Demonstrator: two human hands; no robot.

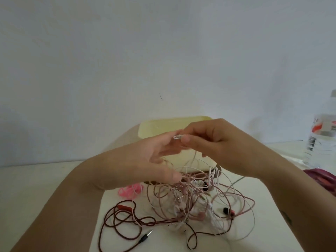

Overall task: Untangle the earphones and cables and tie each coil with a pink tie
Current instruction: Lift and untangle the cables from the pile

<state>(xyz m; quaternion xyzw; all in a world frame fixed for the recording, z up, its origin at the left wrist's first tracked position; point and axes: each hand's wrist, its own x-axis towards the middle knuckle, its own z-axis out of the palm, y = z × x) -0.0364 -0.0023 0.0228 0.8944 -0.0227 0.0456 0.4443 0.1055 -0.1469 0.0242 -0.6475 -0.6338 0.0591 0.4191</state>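
No legible text anywhere (bottle label [325, 126] only a red-and-white blur)

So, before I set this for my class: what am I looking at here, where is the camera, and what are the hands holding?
There is no machine: a person works with bare hands, filmed by a camera worn on the head, looking down. The right hand pinches a thin white cable end; the left hand touches it with blurred fingers. Below, on the white table, lie a tangle of earphone cables, a dark red cable, pink ties, a cream container and a water bottle.
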